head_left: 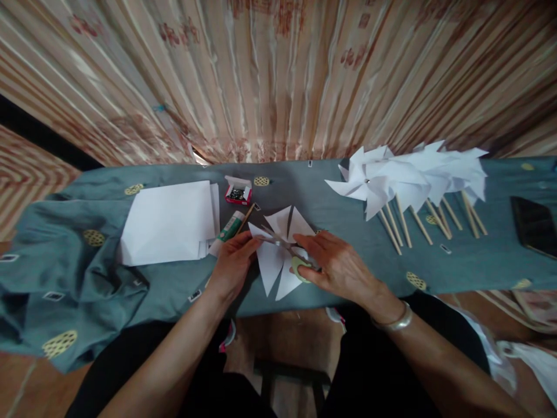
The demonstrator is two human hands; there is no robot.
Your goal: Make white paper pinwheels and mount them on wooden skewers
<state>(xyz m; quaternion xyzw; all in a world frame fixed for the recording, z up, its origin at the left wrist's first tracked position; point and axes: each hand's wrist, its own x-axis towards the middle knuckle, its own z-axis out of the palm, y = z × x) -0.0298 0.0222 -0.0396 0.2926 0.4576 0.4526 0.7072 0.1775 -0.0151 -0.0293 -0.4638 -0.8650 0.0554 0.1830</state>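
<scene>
A white paper sheet [270, 262], slit into several pointed flaps, is held over the cloth in front of me. My left hand [235, 259] pinches the paper's left edge between thumb and fingers. In my right hand [337, 264] are scissors [300, 268] with pale green handles. Their blades reach leftward across the paper along a slit; how far they are spread is hard to see. Just beyond my left hand lie a green and white glue stick [231, 226] and a thin wooden stick [246, 217].
A stack of white paper [169, 223] lies at left. Behind the glue stick stands an open red box [238, 190] of small metal pieces. Several paper pinwheels [404, 177] on wooden sticks lie at right, with a dark phone [534, 226] past them. A curtain [278, 81] hangs behind the cloth-covered table [374, 278].
</scene>
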